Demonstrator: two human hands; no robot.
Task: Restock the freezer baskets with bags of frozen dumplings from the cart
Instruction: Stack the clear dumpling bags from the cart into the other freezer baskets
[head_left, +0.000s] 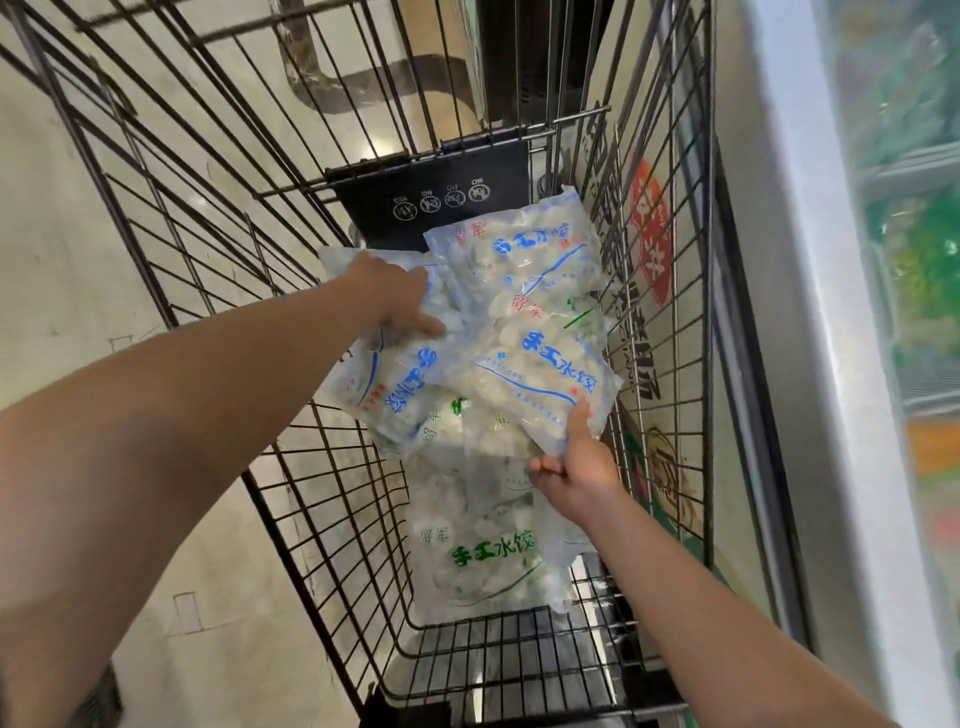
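Beside the freezer (779, 364), in the wire cart (208, 218), your left hand (387, 291) grips a blue-print dumpling bag (384, 384); your right hand (576, 467) pinches another blue-print bag (535, 384) above a green-print bag (483, 551).

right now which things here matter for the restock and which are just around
For the job:
- blue-print bag, in right hand
- blue-print bag, in left hand
- green-print bag
- cart
- freezer

Just around:
- black warning plate
- floor
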